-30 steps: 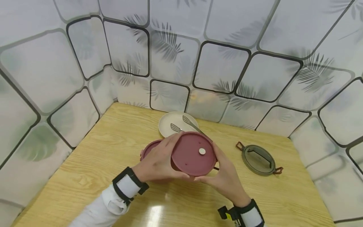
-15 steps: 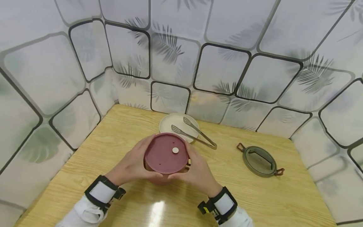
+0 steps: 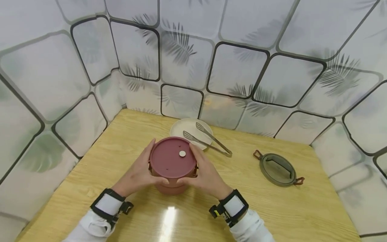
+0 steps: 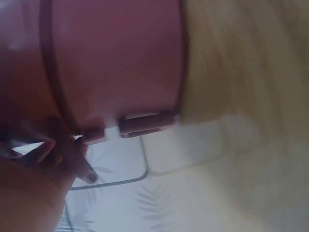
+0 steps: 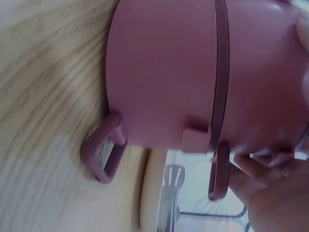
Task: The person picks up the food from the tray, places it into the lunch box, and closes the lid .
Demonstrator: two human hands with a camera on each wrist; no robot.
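Note:
Both hands hold a round maroon lunch box tier (image 3: 169,159) with a flat lid and a white vent button. My left hand (image 3: 137,176) curves round its left side and my right hand (image 3: 208,174) round its right, thumbs at the near side. Directly below is a second maroon lunch box tier (image 3: 170,190), standing on the table. In the right wrist view the upper tier meets the lower tier (image 5: 164,72) along a dark seam, and side handles (image 5: 104,150) show. In the left wrist view the lower tier (image 4: 120,63) also touches the seam.
Behind the tiers lies a white plate (image 3: 178,126) with metal tongs (image 3: 216,148) resting across it. A grey-green lid (image 3: 278,169) with brown side clasps lies at the right on the wooden table (image 3: 272,215). Patterned walls enclose the back and sides.
The hands have carried the upper tier leftward from the right of the lower tier, and it now sits over it. Plate, tongs and grey-green lid have not moved.

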